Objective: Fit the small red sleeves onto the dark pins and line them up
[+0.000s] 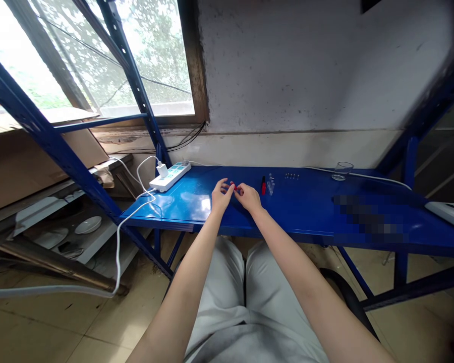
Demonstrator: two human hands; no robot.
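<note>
- The right hand (249, 197) is pinched narrow, thumb and forefinger closed on a small red piece (236, 188) held just above the blue table (306, 212).
- The left hand (221, 195) meets it from the left, fingertips at the same red piece and the other fingers loosely fanned. It is too small to tell whether this hand truly grips it.
- Just right of the hands stand a red little bottle (264, 187) and some clear vials (271, 186), close together and upright.
- Farther right and toward the wall lies a short row of small dark bits (292, 176), apart from the vials.
- As a judgement: only the one red piece is being handled; the bottle, vials and dark bits stand in order and look untouched, so most of the work seems left.
- A drinking glass (342, 171) sits far right by the wall.
- A power strip (171, 176) with a white charger (162, 169) lies at the far left edge.
</note>
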